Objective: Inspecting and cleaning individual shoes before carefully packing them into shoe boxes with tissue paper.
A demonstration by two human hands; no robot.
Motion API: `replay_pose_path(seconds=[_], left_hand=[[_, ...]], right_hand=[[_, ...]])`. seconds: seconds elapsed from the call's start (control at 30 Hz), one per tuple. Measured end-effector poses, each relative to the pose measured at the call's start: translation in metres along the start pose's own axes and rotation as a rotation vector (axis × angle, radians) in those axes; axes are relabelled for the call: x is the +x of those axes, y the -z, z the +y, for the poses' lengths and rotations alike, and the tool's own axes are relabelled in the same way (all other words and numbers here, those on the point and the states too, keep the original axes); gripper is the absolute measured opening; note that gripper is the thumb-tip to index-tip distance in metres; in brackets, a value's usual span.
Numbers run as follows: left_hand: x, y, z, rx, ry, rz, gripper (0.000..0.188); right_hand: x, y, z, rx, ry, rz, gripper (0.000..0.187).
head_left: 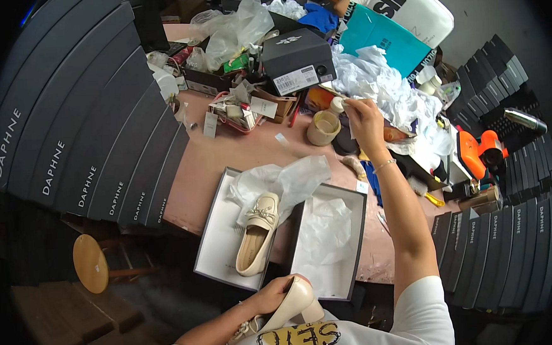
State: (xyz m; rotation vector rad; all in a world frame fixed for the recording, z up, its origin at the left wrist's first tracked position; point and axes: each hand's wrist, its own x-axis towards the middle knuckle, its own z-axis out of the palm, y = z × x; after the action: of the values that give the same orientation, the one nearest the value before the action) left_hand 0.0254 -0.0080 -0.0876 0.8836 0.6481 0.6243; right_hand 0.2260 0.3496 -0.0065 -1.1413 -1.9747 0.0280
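Low in front of my body, my left hand (pixel 278 292) is closed round a cream heeled loafer (pixel 292 305), its block heel facing right. Its mate, a cream loafer with a bow ornament (pixel 257 234), lies in the left half of an open shoe box (pixel 213 241), partly on white tissue paper (pixel 289 179). Farther off, my right hand (pixel 366 121) reaches over the table with fingers pinched together; whatever is between them is too small to make out. Beside those fingertips are a small white-capped bottle (pixel 337 104) and a beige open jar (pixel 323 129).
Tall stacks of dark shoe boxes (pixel 64 116) rise at left, with more boxes (pixel 501 234) at right. A closed dark shoe box (pixel 297 56), crumpled white paper (pixel 378 81) and an orange tool (pixel 477 151) crowd the pink table (pixel 192 196). A round wooden stool (pixel 91 264) stands lower left.
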Motion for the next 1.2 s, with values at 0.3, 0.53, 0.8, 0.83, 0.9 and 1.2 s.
replay_pose_path(seconds=[0.3, 0.53, 0.8, 0.83, 0.9, 1.2], left_hand=[[0.000, 0.014, -0.012, -0.052, -0.046, 0.081, 0.026], [-0.002, 0.011, -0.007, -0.036, -0.070, 0.054, 0.028], [0.000, -0.002, 0.000, -0.253, -0.189, 0.168, 0.044], [0.002, -0.005, 0.005, -0.255, -0.208, 0.193, 0.048], [0.003, 0.001, 0.008, -0.159, -0.157, 0.164, 0.049], [-0.006, -0.007, 0.015, -0.005, -0.083, 0.179, 0.031]], right_hand=[[-0.003, -0.059, 0.021, -0.216, 0.039, -0.042, 0.036], [-0.017, -0.046, 0.044, -0.002, -0.087, 0.078, 0.039], [-0.113, 0.018, 0.113, 1.262, -0.846, 0.665, 0.038], [-0.103, 0.012, 0.101, 1.053, -0.781, 0.702, 0.036], [-0.078, 0.004, 0.065, 0.530, -0.614, 0.589, 0.046], [-0.015, -0.066, 0.025, -0.130, -0.037, 0.034, 0.028]])
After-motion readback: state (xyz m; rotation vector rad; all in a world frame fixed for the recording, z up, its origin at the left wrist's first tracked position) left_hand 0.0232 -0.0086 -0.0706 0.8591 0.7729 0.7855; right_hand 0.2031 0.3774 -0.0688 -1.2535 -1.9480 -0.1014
